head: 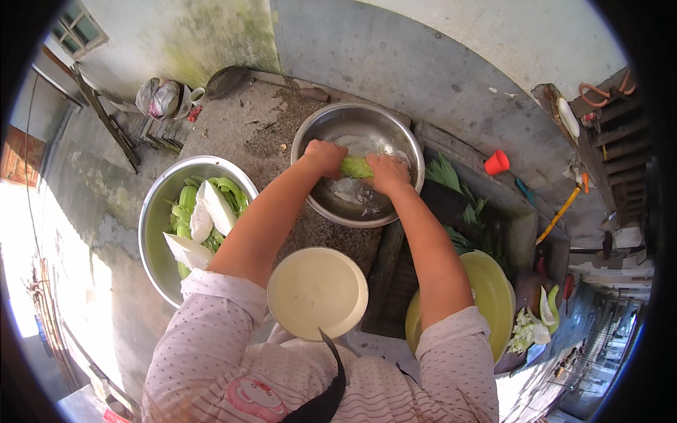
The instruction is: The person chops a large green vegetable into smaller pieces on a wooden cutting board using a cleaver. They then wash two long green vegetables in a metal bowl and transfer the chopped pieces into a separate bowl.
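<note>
A pale green vegetable spans the gap between my two hands, over a steel basin with water in its bottom. My left hand grips its left end, and my right hand grips the other end. The fingertips are partly hidden. At the left, a larger metal basin holds green vegetable pieces and thick white wedges of what looks like melon or gourd. Close to my body is a round cream-coloured basin with liquid in it.
A yellow-green basin stands beside my right arm. Long green leaves lie in the concrete trough, with a red cup near its far edge. Cut pale pieces lie at the far right. A wall rises behind the steel basin.
</note>
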A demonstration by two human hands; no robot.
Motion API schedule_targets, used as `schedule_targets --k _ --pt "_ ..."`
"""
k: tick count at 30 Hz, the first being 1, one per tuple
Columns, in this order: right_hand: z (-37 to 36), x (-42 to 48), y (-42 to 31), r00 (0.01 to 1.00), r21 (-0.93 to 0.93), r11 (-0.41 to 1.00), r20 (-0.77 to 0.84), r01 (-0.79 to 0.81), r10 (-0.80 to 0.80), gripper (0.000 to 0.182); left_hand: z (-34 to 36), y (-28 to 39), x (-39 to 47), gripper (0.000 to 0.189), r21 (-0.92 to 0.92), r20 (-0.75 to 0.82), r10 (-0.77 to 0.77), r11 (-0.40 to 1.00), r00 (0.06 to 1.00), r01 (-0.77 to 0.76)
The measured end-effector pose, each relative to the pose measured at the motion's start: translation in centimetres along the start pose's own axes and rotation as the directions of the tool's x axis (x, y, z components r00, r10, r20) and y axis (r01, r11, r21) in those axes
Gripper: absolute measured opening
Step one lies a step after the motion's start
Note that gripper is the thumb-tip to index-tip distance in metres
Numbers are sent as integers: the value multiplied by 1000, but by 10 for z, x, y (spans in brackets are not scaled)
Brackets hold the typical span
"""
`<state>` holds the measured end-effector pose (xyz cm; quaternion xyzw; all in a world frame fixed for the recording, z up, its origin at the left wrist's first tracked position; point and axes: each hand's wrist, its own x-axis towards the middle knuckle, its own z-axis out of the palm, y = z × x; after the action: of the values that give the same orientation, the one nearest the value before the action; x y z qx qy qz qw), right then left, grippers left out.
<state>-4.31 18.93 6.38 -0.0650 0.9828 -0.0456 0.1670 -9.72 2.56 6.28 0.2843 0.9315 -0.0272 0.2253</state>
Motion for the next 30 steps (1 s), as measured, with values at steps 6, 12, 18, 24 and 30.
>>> schedule_targets --k 6,12,18,24,30 --pt "36 7 0 962 -151 975 -246 -161 121 68 -1 1 -3 59 -237 94 -73 967 993 93" --pt "68 28 -11 930 -180 959 -256 221 -262 49 60 26 4 68 130 -492 -45 984 869 124" --pt "1 10 1 999 -157 988 -34 10 -16 51 14 1 -18 62 -217 8 -39 975 999 40" --pt "-8 11 -5 982 -168 974 79 -154 169 59 32 -3 -38 35 -99 -450 -126 991 884 91" --pt "4 3 -29 961 -214 960 165 -183 220 68 -3 -41 -150 35 -258 -351 -106 966 930 13"
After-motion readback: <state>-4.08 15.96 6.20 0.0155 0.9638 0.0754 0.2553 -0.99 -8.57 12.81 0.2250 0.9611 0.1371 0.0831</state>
